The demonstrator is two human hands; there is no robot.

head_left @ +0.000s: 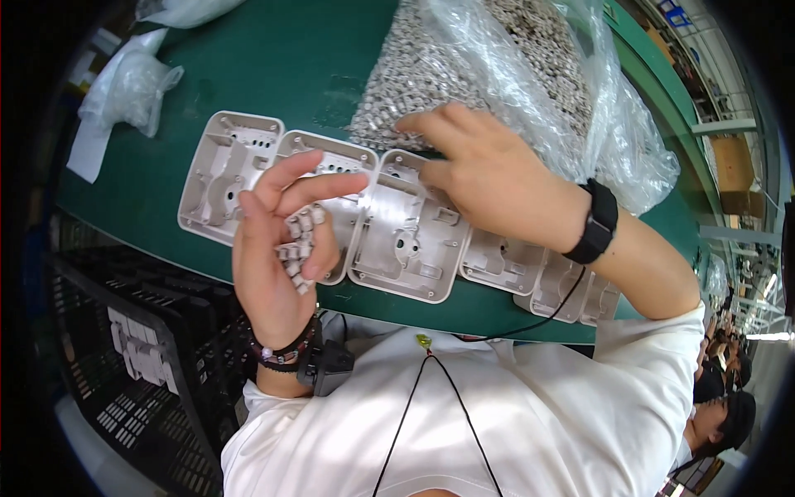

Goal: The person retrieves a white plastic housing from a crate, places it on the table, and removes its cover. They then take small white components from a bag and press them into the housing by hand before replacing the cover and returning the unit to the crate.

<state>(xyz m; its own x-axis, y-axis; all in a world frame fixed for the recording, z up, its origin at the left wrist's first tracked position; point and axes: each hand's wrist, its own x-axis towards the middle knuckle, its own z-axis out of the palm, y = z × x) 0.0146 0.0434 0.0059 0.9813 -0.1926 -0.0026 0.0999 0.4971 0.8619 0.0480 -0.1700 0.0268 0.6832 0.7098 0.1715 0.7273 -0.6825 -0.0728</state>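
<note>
My left hand (286, 240) is turned palm up, its lower fingers curled round several small off-white plastic parts (300, 240). Its index and middle fingers stretch out over a light grey plastic housing (352, 157). My right hand (476, 161), wearing a black wristband, reaches over the near edge of a big heap of small plastic parts (414, 91). Thumb and forefinger are apart there, and I see nothing between them; the other fingers are partly hidden. Below the right hand lies another open housing (406, 248), with posts and holes inside.
The housings stand in a row along the green table (273, 58), from a left one (207, 182) to smaller-looking ones (559, 290) at right. Clear plastic bags (638, 157) surround the heap; another bag (137, 87) lies far left. Black crates (141, 356) stand below the left edge. A person (720, 422) is at far right.
</note>
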